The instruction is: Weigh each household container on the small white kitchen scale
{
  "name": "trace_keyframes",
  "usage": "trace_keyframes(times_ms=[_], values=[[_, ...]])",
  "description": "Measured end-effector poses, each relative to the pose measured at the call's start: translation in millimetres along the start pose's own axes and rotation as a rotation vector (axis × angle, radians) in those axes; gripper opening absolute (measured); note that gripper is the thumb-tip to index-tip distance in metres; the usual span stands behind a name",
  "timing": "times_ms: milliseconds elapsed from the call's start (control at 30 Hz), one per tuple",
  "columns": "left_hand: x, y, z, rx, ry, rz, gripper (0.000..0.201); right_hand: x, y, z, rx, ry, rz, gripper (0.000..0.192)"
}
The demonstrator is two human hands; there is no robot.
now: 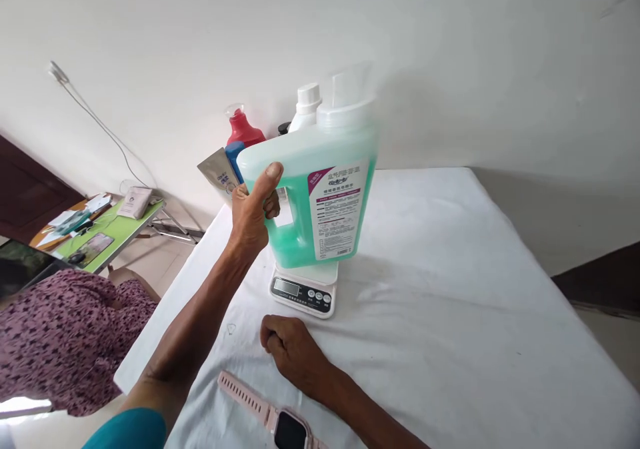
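Up front, left hand (253,219) fingers clamp the green jug (320,189) handle above the scale (304,289); right hand (290,349) fisted

A pink smartwatch (280,419) lies on the white tablecloth (450,289). A red bottle (243,129), a white bottle (305,106) and a silver pouch (219,171) stand by the wall. A green side table (117,230) holds clutter at the left.

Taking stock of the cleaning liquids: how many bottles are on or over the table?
4, perhaps more hidden: the green jug in the left hand over the scale, and behind it a white bottle, red bottle and blue bottle.
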State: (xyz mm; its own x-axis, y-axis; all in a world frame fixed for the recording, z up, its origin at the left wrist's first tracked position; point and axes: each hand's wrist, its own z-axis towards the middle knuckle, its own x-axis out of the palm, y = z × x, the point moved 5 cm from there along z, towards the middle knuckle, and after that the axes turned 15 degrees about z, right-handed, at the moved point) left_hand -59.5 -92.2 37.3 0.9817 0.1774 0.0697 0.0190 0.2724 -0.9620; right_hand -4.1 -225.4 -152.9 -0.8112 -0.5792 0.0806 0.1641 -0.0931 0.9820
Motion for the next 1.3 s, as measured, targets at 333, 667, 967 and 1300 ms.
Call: trace_keyframes(times_ms=[333,667,967,1300], values=[[-25.9,21.1,-0.5,-0.002,-0.033,0.033,0.065,-0.3,-0.5,-2.2,-0.029,0.008,-0.027,0.019],[-24.2,27.2,-0.9,0.091,0.118,0.109,0.062,-1.1,4.8,-2.7,-0.049,0.020,-0.029,0.020],[-61.7,42.1,-18.7,0.289,0.050,0.424,0.070,-1.7,8.5,-4.9,0.040,0.037,-0.081,0.021],[-115.4,153.9,-47.2,-0.002,-0.231,0.426,0.075,-0.2,7.6,-7.9,0.077,0.013,-0.226,0.022]])
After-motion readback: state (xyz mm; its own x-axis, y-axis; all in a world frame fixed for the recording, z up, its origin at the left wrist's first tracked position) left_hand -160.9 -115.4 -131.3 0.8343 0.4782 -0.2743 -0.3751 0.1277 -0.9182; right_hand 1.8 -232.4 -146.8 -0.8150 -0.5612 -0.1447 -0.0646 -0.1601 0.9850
